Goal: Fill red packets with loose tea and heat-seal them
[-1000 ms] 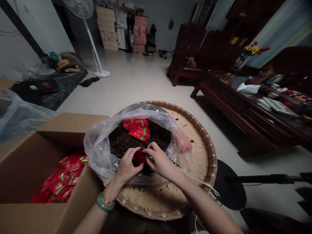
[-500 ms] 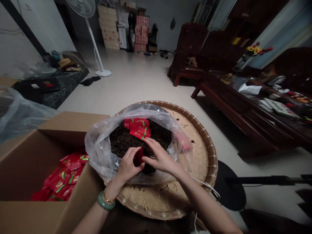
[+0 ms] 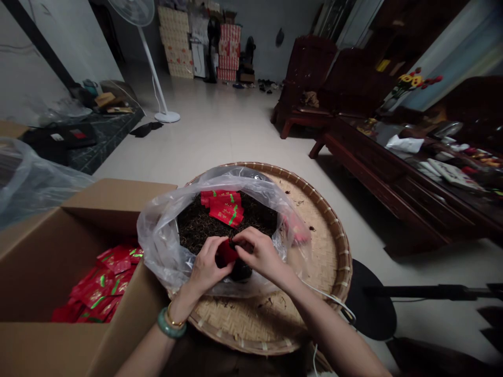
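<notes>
My left hand is closed round a small red packet, held upright over the plastic bag. Beside it my right hand pinches a little dark tea leaf at the packet's top. Under both hands the clear plastic bag lies open, full of loose dark dried tea leaves. Several flat red packets with green marks rest fanned out on the leaves. The bag sits on a round woven bamboo tray.
At the left stands an open cardboard box holding many red packets. A white cable crosses the tray's right side, near a black round base. Beyond are a white stand fan and a dark wooden table.
My right hand has drawn its spread fingers together into a pinch, with dark leaf at the packet's mouth. My left hand and the packet stay nearly in place.
</notes>
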`<state>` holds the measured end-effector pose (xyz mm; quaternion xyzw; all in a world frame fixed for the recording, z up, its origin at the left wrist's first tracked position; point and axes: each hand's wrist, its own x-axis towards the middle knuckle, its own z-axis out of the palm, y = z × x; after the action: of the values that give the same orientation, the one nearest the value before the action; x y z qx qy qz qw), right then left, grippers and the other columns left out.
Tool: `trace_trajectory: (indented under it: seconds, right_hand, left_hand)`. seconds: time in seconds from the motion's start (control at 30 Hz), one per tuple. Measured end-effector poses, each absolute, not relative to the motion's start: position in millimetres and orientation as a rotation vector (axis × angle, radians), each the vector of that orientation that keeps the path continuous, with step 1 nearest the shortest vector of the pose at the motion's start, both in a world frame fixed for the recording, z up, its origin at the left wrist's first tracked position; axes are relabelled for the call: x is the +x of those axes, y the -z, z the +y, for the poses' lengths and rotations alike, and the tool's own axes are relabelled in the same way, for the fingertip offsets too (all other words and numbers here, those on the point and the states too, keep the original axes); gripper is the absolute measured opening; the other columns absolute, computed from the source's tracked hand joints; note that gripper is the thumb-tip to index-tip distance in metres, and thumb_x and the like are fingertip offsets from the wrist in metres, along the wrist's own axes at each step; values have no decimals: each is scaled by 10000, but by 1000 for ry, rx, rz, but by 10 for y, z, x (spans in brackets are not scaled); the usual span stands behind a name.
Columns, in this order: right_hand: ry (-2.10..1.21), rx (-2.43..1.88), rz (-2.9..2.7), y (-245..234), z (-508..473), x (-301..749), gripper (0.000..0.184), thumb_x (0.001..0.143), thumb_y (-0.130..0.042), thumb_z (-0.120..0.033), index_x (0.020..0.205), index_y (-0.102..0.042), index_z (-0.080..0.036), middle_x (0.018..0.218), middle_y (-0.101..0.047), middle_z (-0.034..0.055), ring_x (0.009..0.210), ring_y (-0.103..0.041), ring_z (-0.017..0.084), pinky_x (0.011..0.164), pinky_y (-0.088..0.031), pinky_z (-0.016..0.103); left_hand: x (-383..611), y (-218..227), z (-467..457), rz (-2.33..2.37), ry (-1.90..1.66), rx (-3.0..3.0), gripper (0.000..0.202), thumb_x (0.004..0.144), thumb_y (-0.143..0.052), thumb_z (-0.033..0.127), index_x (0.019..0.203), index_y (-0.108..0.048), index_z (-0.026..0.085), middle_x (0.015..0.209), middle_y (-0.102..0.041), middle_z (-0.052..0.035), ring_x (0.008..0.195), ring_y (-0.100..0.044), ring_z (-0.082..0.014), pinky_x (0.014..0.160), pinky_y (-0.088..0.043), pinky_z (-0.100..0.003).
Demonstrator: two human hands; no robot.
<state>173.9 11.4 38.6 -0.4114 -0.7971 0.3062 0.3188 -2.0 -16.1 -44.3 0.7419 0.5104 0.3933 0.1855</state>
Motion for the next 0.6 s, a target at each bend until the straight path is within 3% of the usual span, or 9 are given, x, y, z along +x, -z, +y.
trace_trajectory:
  seconds: [0.1, 0.2, 0.37, 0.6]
  right_hand:
    - [-758, -1147, -2100, -319, 89, 1710, 267, 778, -636, -196, 1043, -596, -193, 893, -586, 41, 789, -564, 150, 711, -470, 261]
    - [-701, -1180, -2164, -257, 69, 1627, 278, 787, -654, -253, 1052, -594, -193, 931, -585, 53, 852, -566, 167, 754, -469, 277]
    - [-579, -1220, -2208, -231, 67, 1536, 90, 826, -572, -175, 893, -631, -185, 836, -581, 35, 771, -567, 150, 695, -460, 254]
    - [-531, -1178, -2172, -218, 70, 1655, 195, 798, -531, -88, 896, -658, -198, 842, -620, 47, 818, -547, 173, 735, -467, 292]
  left_hand:
    - [-20, 441, -159, 1438, -1112, 2124, 531, 721, -638, 232, 1211, -436, 193, 1115, -514, -102, 1027, -546, -243, 845, -514, -398]
    - [-11, 432, -157, 1441, -1154, 2162, 507, 714, -629, 221, 1188, -453, 185, 1093, -540, -101, 1013, -555, -243, 861, -505, -401]
    - [-2, 432, -153, 1455, -1171, 2230, 468, 720, -619, 204, 1162, -467, 176, 1057, -587, -97, 983, -565, -242, 871, -488, -410]
    - [-15, 443, -149, 1481, -1118, 2230, 487, 720, -640, 230, 1173, -468, 173, 1060, -597, -100, 970, -563, -246, 852, -487, -407]
